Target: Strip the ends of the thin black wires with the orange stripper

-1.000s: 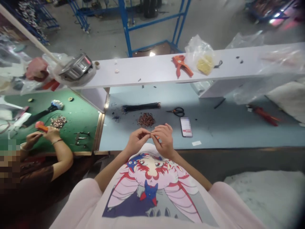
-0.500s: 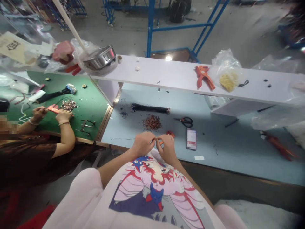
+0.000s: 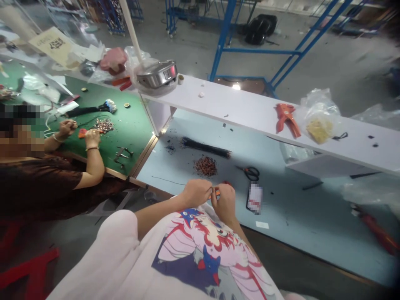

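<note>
My left hand (image 3: pixel 197 193) is closed at the front edge of the blue work table, pinching a thin dark wire (image 3: pixel 168 180) that trails off to the left over the tabletop. Against its fingertips, my right hand (image 3: pixel 224 201) is closed in a pinch too; what sits between its fingers is hidden. An orange-red hand tool (image 3: pixel 215 194) shows partly beneath my right hand, and I cannot tell whether it is gripped. Just beyond lies a pile of small copper-coloured pieces (image 3: pixel 205 166), with a bundle of black wires (image 3: pixel 206 148) behind it.
Black-handled scissors (image 3: pixel 251 173) and a phone (image 3: pixel 255 198) lie to the right. A white shelf (image 3: pixel 237 104) crosses behind, bearing orange pliers (image 3: pixel 286 120), a bag of yellow parts (image 3: pixel 320 125) and a metal tin (image 3: pixel 158 75). At left, a co-worker's hands (image 3: pixel 93 139) work over a green table (image 3: pixel 134 129).
The view has turned, so the table and shelf appear shifted right and tilted. My hands stay pinched together at the table edge. The co-worker's hands have shifted slightly around the red tool.
</note>
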Tool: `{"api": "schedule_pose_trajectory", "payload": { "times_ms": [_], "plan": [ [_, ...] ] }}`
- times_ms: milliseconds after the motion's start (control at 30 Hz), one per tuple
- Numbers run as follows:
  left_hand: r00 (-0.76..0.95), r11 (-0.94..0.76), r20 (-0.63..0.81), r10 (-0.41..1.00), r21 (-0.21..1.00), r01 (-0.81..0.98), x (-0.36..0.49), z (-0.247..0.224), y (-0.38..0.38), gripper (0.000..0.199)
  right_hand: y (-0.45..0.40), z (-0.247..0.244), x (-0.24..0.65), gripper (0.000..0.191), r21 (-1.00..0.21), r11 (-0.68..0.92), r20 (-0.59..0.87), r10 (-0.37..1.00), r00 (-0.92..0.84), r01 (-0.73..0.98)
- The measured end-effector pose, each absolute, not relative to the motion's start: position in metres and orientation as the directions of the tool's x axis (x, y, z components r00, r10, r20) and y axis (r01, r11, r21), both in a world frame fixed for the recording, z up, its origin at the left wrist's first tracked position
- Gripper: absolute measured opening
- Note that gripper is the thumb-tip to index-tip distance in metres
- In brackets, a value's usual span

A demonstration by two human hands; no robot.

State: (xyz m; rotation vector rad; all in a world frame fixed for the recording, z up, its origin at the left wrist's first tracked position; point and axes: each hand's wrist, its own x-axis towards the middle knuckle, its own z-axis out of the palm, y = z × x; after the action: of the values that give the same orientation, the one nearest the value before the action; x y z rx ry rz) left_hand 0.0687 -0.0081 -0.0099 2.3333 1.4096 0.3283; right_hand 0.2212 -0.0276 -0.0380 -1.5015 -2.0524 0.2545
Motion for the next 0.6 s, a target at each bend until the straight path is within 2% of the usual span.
{"api": "schedule_pose_trajectory", "payload": {
  "times_ms": [200, 367, 500, 600],
  "plan": [
    [0.420, -0.386, 0.045, 0.906, 0.490, 0.781, 0.066, -0.016, -0.012, 0.019, -0.026, -0.038, 0.232, 0.015, -0.618, 0.396, 0.254, 0.918, -0.305, 0.679],
    [0.419, -0.393, 0.067, 0.905, 0.508, 0.767, 0.065, -0.022, -0.018, 0.019, -0.029, -0.043, 0.233, 0.020, -0.581, 0.414, 0.251, 0.910, -0.329, 0.701],
    [0.422, -0.393, 0.069, 0.904, 0.523, 0.756, 0.064, -0.022, -0.021, 0.018, -0.029, -0.045, 0.232, 0.025, -0.514, 0.407, 0.176, 0.912, -0.372, 0.755],
    [0.403, -0.374, 0.071, 0.913, 0.542, 0.752, 0.062, -0.023, -0.021, 0.017, -0.027, -0.044, 0.232, 0.022, -0.547, 0.411, 0.128, 0.902, -0.412, 0.730]
  ]
}}
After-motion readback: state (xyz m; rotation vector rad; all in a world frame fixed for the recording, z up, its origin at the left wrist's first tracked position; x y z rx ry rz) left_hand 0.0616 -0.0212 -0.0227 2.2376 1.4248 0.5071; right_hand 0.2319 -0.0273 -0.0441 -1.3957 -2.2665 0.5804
